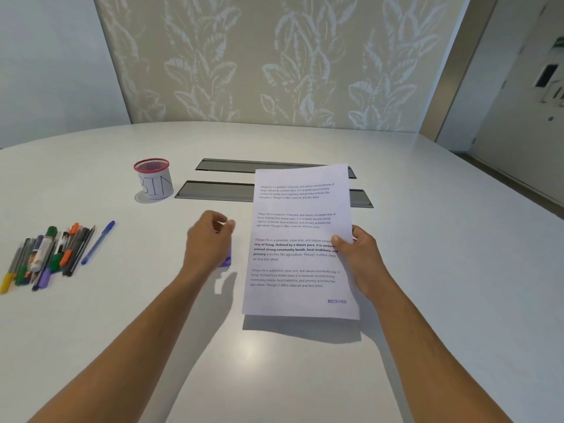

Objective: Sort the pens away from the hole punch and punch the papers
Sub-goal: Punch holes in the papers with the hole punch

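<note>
Head view: I am seeing my right hand (357, 257) pinching the paper (300, 239) by its right edge above the worktop (442, 270), my left hand (209, 242) curling over the purple hole punch (227, 259), pens (52, 254) lying far left, bin cup (154, 180) standing beyond.

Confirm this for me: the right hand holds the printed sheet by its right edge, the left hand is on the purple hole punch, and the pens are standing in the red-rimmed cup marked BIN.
Not quite. The head view shows the pens lying in a loose pile on the table at far left, not in the cup. The rest stands: the right hand holds the printed sheet by its right edge, and the left hand grips the purple hole punch.
</note>
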`<state>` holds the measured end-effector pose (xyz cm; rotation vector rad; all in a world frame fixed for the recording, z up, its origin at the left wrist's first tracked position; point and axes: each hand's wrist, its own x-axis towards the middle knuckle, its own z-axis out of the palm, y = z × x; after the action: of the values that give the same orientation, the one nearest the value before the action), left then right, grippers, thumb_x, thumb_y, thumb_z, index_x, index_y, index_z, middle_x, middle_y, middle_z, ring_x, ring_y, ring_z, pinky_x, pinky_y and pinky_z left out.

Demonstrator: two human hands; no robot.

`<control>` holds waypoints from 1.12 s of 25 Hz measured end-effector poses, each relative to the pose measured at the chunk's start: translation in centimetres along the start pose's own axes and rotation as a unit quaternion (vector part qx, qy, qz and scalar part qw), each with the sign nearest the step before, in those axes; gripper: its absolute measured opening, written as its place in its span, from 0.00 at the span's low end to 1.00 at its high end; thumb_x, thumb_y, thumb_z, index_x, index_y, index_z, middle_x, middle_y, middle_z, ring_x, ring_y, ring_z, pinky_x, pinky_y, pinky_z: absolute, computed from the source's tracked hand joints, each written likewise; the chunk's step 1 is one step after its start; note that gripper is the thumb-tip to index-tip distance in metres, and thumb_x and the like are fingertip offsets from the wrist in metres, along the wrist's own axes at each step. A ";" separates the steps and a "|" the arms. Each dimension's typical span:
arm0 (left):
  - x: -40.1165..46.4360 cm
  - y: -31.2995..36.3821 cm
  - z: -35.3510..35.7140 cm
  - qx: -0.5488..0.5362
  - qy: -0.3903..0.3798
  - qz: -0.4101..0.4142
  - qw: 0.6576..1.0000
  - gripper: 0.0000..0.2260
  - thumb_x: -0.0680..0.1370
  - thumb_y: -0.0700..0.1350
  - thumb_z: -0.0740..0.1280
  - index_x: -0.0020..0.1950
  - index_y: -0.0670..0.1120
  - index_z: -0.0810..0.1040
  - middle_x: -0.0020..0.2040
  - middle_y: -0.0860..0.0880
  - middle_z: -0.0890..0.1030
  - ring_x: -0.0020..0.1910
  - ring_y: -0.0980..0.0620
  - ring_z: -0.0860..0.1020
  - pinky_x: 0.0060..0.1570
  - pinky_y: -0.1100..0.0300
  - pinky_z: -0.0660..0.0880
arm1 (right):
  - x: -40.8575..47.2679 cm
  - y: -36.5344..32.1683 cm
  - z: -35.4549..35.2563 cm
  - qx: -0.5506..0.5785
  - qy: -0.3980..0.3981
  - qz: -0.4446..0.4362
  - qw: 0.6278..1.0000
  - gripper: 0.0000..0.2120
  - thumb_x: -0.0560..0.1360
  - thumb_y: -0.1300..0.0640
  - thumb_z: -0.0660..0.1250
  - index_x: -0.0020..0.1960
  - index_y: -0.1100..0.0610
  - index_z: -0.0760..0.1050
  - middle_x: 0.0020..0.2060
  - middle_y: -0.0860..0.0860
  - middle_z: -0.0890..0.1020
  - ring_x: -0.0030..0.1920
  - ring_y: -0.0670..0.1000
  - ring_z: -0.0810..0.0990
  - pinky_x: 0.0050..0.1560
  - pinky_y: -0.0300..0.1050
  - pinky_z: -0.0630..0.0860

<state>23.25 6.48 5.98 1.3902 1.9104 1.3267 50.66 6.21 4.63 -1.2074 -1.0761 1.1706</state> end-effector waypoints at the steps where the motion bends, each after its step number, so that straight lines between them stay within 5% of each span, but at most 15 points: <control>1: 0.8 -0.8 -0.3 0.043 0.022 0.000 0.999 0.09 0.77 0.50 0.66 0.54 0.47 0.76 0.49 0.49 0.79 0.46 0.48 0.78 0.43 0.57 0.77 | 0.0 0.2 0.0 0.003 0.001 0.010 1.000 0.11 0.79 0.66 0.65 0.60 0.59 0.77 0.53 0.56 0.86 0.49 0.55 0.86 0.49 0.49 0.82; 3: 1.9 -2.3 -0.7 0.105 0.016 -0.030 0.994 0.14 0.77 0.51 0.67 0.59 0.46 0.75 0.55 0.47 0.78 0.52 0.46 0.77 0.50 0.53 0.74 | 0.0 0.6 -0.1 0.001 0.004 0.028 1.000 0.11 0.79 0.67 0.65 0.60 0.60 0.78 0.52 0.55 0.86 0.46 0.52 0.86 0.45 0.44 0.81; 8: 2.2 -3.7 -0.2 0.099 -0.055 -0.116 0.987 0.19 0.76 0.48 0.68 0.64 0.43 0.73 0.59 0.41 0.78 0.49 0.44 0.76 0.45 0.54 0.71 | 0.1 1.3 -0.1 0.000 0.004 0.054 0.999 0.11 0.79 0.67 0.64 0.60 0.61 0.78 0.51 0.54 0.86 0.46 0.53 0.86 0.45 0.44 0.82; 28: -1.0 -1.8 2.5 0.057 -0.118 -0.072 0.989 0.17 0.75 0.46 0.71 0.61 0.45 0.74 0.51 0.46 0.80 0.46 0.47 0.80 0.41 0.58 0.73 | 0.9 3.6 -1.1 -0.082 0.025 0.108 0.990 0.11 0.78 0.65 0.65 0.60 0.59 0.77 0.53 0.56 0.85 0.49 0.58 0.85 0.55 0.57 0.81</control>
<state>24.68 6.64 3.13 1.3679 1.9093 0.9531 51.54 7.01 0.99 -1.5035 -1.0388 1.2269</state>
